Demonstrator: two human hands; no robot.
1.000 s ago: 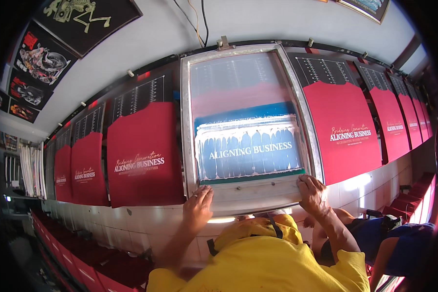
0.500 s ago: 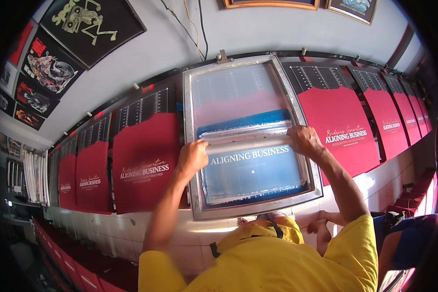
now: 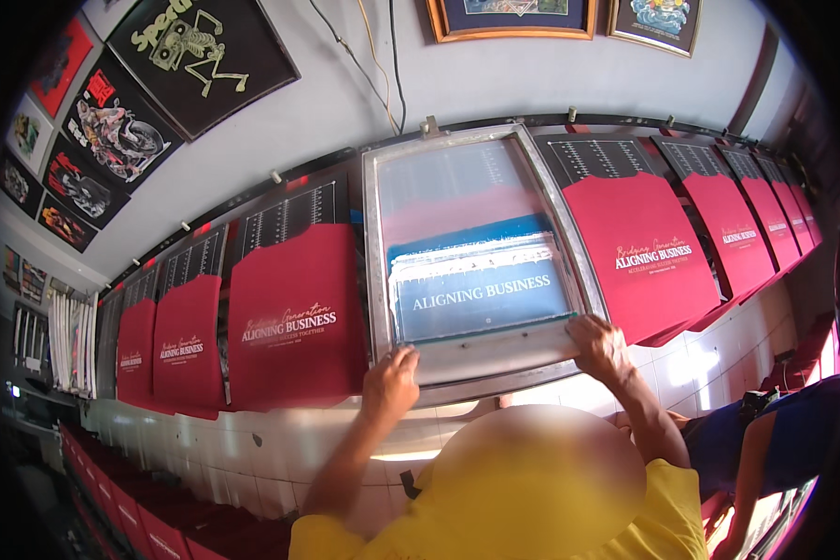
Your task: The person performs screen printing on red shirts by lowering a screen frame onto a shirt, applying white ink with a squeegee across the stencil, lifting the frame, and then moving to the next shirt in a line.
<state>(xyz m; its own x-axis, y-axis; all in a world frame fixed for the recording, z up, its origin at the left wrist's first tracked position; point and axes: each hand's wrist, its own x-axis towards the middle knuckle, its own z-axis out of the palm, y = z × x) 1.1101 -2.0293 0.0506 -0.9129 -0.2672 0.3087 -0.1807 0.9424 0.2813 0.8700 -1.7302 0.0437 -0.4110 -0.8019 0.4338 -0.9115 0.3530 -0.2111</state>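
Observation:
A silk-screen printing frame with a metal border lies over a red shirt, which shows through its pale upper mesh. Its lower mesh is blue, with see-through lettering and a ragged line of white ink above. A wide squeegee lies across the near end of the mesh, inside the frame. My left hand is closed on the squeegee's left end, and my right hand grips its right end.
Printed red shirts on black boards stand on both sides, one shirt to the left and another to the right. Framed pictures hang on the wall. More red garments lie low at left. A person in blue is at right.
Both hands have pulled the squeegee from mid-screen toward me to the near end of the frame. It has tilted, and the white ink line and lettering behind it are uncovered.

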